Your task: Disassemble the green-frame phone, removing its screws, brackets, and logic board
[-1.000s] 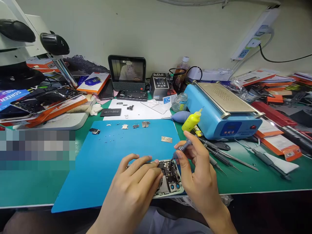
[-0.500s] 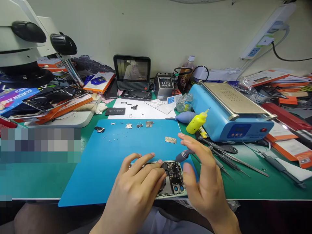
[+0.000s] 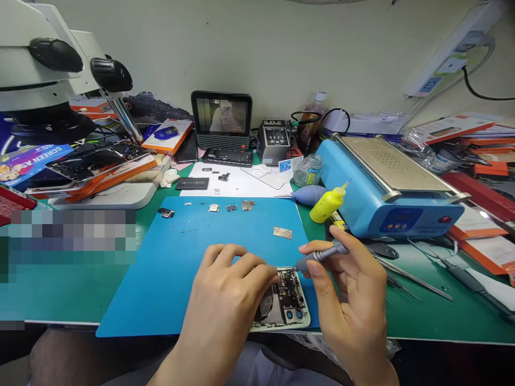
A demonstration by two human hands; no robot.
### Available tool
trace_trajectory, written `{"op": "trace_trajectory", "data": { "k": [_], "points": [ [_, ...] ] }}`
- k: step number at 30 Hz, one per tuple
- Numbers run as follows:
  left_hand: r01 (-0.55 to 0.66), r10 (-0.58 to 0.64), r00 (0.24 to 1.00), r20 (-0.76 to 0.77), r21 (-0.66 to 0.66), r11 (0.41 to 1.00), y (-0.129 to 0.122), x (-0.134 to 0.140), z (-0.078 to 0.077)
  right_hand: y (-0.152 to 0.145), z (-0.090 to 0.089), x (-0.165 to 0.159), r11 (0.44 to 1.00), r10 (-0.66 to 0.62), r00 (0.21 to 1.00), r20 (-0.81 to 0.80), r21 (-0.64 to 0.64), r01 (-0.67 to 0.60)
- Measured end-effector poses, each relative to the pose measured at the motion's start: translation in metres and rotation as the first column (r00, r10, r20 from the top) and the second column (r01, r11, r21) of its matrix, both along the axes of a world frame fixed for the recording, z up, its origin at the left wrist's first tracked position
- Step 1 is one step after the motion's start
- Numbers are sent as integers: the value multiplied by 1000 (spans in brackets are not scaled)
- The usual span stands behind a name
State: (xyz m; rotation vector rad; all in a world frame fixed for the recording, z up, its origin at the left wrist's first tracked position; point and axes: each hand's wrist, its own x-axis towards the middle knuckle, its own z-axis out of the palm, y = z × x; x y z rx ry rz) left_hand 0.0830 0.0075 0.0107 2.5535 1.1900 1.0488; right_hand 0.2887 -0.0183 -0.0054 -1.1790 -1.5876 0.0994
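In the head view, an opened phone [image 3: 284, 300] lies at the near right part of the blue mat [image 3: 161, 279], close to the near edge of the table [image 3: 406, 316]. The left hand [image 3: 225, 292] comes in over that near edge, back upward and knuckles arched, with its fingers bent down across the phone's left part. Its thumb is hidden, so I cannot tell whether its grip is closed on the phone or only rests there. The right hand [image 3: 354, 292] rises from the near edge at the right, set on its side with the palm turned inward. Its grip is clasped on a grey screwdriver [image 3: 319, 259], thumb on the near side, another finger on the far side, and the index finger raised and bent over the rear end. The driver slants, its lower end at the phone's far right corner; whether the bit touches is too small to tell. A metal plate [image 3: 283, 232] lies near the mat's right edge, and a metal part [image 3: 213, 207] lies by its far edge. A yellow bottle [image 3: 326, 206] is just beyond the mat's right edge
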Motion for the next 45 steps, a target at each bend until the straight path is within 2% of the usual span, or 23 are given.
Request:
{"op": "trace_trajectory", "data": {
  "k": [5,10,16,23,27,33,39,45],
  "points": [
    [39,-39,999,-35,-16,999,1,2,1,-1,3,-1,996,90,996,11,24,-90],
    [29,-30,999,-27,-54,998,-2,1,2,-5,4,0,999,22,999,-45,43,-21],
    [35,-28,998,57,-123,992,-8,-4,2,-10,-3,4,994,103,994,48,18,-104],
    [-9,24,993,119,-124,992,-12,-1,-2,-9,-2,5,994,112,984,136,-4,-113],
    [-3,22,991,132,-141,990,-12,0,-1,-5,2,4,985,158,972,172,36,-167],
    [-27,33,993,112,-54,998,-9,0,-4,2,12,5,951,213,929,303,154,-268],
    [-18,18,994,106,1,1000,-6,0,-4,-2,9,8,942,318,923,217,43,-334],
    [-20,22,992,127,-19,1000,-7,-1,-5,-2,5,10,952,294,940,172,30,-303]
  ]
}}
